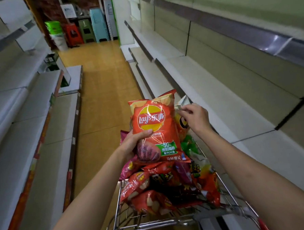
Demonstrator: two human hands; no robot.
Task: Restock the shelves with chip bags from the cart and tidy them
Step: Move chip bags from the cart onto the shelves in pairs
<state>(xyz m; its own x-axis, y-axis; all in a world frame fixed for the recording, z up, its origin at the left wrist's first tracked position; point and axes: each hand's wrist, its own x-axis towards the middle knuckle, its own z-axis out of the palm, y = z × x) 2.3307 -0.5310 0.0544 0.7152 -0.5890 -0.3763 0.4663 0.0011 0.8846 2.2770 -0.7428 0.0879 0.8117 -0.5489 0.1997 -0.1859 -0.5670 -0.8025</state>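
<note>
Red Lay's bag (pixel 155 130) upright above cart (pixel 154 223), heaped chip bags (pixel 169 185) inside

A single wide-angle view, worn at head height, looks forward and steeply down an aisle. Both forearms enter from the bottom corners, close to the lens, reaching to the cart (pixel 172 220) at lower centre. The floor (pixel 99 82) runs up the middle to the upper left, and shelves (pixel 208 86) bend outward along both edges.
</note>
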